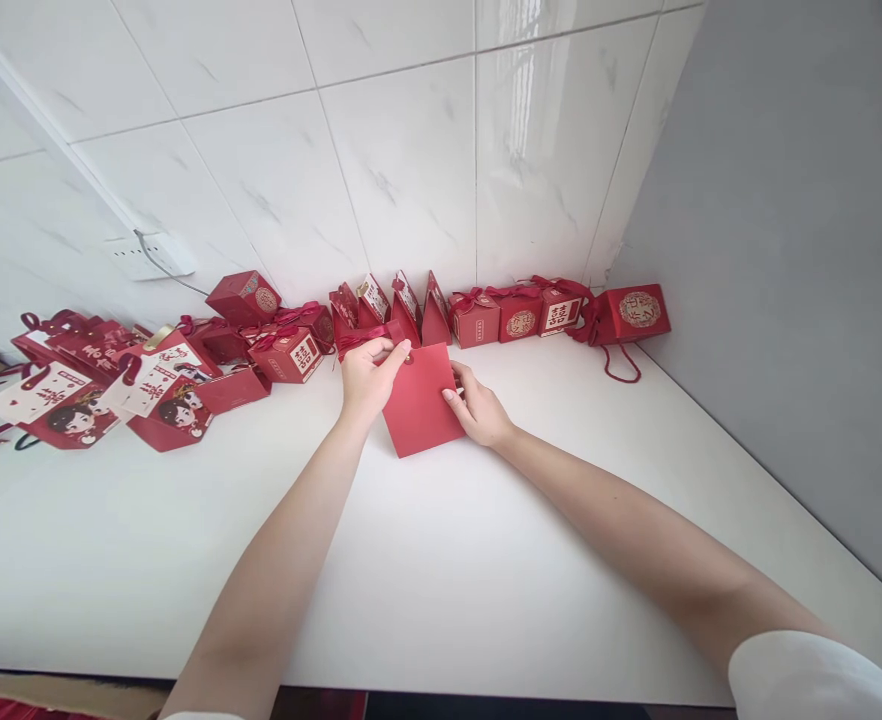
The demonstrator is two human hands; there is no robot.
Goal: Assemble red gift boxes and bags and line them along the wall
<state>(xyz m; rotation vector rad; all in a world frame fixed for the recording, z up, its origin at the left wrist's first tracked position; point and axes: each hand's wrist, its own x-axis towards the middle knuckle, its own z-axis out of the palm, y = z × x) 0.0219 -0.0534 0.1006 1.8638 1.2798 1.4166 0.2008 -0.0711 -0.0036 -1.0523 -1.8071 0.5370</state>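
Between my two hands stands a red gift box (422, 405), its plain side facing me and tilted back a little. My left hand (370, 378) pinches its top left corner, close to a small eyelet and a red ribbon (372, 338). Curled around the right edge of the box is my right hand (478, 402), with the thumb on the front face and the other fingers partly hidden behind it. Just past the box, several peaked red boxes (403, 305) stand in a row.
Red boxes (522, 318) with ribbons line the tiled wall (403, 150). More boxes (171, 410) crowd the left of the white table (411, 580). A grey panel (793, 250) bounds the right side. A cable runs from a wall socket (148, 257).
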